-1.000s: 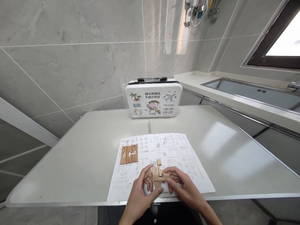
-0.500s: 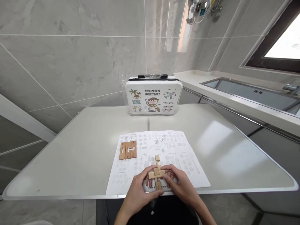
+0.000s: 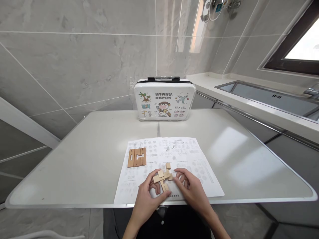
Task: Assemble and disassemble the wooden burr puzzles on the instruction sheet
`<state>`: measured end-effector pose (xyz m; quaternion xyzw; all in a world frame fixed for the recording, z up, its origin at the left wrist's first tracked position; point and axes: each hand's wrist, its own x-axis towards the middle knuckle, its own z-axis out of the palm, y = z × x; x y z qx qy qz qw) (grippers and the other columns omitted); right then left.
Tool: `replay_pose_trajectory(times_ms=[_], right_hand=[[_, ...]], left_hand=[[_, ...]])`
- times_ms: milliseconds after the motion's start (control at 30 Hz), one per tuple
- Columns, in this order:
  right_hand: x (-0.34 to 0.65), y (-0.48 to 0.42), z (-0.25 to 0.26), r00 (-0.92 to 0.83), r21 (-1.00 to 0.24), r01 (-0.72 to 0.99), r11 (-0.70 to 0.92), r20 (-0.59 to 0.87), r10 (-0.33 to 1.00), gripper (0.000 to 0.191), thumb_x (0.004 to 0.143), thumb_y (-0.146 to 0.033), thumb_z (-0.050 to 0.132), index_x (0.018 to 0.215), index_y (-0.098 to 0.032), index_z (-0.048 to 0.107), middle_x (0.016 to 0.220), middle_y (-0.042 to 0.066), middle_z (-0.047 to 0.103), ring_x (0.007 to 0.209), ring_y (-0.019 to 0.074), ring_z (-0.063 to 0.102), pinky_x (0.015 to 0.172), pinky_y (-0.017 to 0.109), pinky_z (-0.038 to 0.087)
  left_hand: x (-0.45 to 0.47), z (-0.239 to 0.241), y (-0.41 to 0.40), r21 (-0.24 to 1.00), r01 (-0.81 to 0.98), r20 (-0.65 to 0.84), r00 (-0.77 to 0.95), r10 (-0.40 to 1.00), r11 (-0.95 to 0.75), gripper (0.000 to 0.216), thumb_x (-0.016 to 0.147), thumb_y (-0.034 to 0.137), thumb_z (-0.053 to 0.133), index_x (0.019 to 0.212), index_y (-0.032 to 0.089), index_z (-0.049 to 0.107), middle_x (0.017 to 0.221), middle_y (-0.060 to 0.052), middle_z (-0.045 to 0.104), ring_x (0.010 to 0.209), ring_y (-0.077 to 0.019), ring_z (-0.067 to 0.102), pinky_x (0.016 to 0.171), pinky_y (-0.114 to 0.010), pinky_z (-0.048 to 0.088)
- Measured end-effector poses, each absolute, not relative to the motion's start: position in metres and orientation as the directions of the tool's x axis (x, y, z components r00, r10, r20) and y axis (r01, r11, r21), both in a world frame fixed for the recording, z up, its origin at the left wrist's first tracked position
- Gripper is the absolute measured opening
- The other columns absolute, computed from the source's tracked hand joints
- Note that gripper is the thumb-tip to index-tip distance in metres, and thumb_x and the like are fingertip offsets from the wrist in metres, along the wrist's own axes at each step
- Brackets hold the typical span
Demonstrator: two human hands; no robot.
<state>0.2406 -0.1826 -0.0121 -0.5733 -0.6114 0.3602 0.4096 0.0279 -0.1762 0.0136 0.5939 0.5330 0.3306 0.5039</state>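
Toward the near edge of the glossy pale-grey counter [image 3: 82, 166], seen from the head view, the left hand [image 3: 146, 196] has its fingers closed around a cross-shaped assembly of pale wooden blocks [image 3: 163, 177], above a white printed paper sheet [image 3: 204, 182]. Just beside it, the right hand [image 3: 195, 189] has its fingers narrowly parted; I cannot tell whether they touch. Flat brown slotted wooden pieces [image 3: 136, 162] lie on the sheet's left.

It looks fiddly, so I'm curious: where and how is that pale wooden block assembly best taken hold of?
Probably pinch the pale wooden block assembly by its far end, coming from above or the far side. That end juts out with a squarish block clear of both hands, while the left hand holds the left side and near end.
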Motion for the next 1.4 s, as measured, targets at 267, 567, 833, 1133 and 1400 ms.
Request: replay_pose_trajectory(times_ms=[267, 567, 833, 1133, 1400], right_hand=[[0.22, -0.177, -0.014, -0.014, -0.707, 0.694, 0.136, 0.175, 0.984, 0.022, 0.098, -0.042, 0.066, 0.109, -0.023, 0.064, 0.088, 0.001, 0.068, 0.069, 0.019, 0.067, 0.061, 0.028, 0.047], [0.24, -0.193, 0.011, -0.253, -0.631, 0.713, 0.304, 0.173, 0.952, 0.033, 0.114, -0.035, 0.041, 0.142, -0.029, 0.058, 0.11, 0.006, 0.074, 0.079, 0.0215, 0.073, 0.065, 0.031, 0.052], [0.244, -0.197, 0.022, -0.327, -0.508, 0.77, 0.386, 0.206, 0.922, 0.027, 0.115, -0.034, 0.04, 0.128, -0.027, 0.062, 0.108, 0.008, 0.077, 0.076, 0.0233, 0.075, 0.062, 0.032, 0.048], [0.246, -0.202, 0.025, -0.324, -0.604, 0.684, 0.409, 0.251, 0.912, 0.023, 0.114, -0.033, 0.045, 0.128, -0.027, 0.063, 0.1, 0.005, 0.076, 0.076, 0.0207, 0.074, 0.067, 0.031, 0.052], [0.246, -0.204, 0.03, -0.349, -0.571, 0.653, 0.498, 0.357, 0.867, 0.023, 0.112, -0.022, 0.047, 0.125, -0.026, 0.066, 0.097, 0.005, 0.075, 0.074, 0.0176, 0.071, 0.065, 0.028, 0.051]], left_hand=[[0.029, 0.01, -0.176, 0.968, 0.233, -0.134, 0.179, 0.975, 0.091, 0.081, 0.083, 0.052, 0.085, 0.152, 0.025, 0.053, 0.082, 0.002, 0.061, 0.077, -0.0183, 0.06, 0.082, -0.033, 0.056], [0.031, 0.016, -0.179, 0.964, 0.252, -0.126, 0.164, 0.978, 0.082, 0.077, 0.086, 0.051, 0.082, 0.151, 0.025, 0.052, 0.081, 0.002, 0.06, 0.078, -0.019, 0.062, 0.086, -0.035, 0.056], [0.03, 0.017, -0.182, 0.944, 0.329, -0.078, 0.205, 0.976, 0.007, 0.074, 0.081, 0.05, 0.087, 0.146, 0.026, 0.06, 0.077, 0.004, 0.051, 0.076, -0.0185, 0.057, 0.083, -0.033, 0.054], [0.026, 0.011, -0.18, 0.943, 0.32, 0.017, 0.228, 0.974, -0.091, 0.075, 0.075, 0.048, 0.094, 0.139, 0.025, 0.064, 0.1, -0.004, 0.065, 0.088, -0.0218, 0.063, 0.092, -0.038, 0.055], [0.027, 0.02, -0.179, 0.926, 0.343, 0.036, 0.346, 0.938, -0.161, 0.068, 0.075, 0.04, 0.095, 0.137, 0.033, 0.068, 0.124, -0.007, 0.066, 0.109, -0.0265, 0.066, 0.096, -0.039, 0.057]])
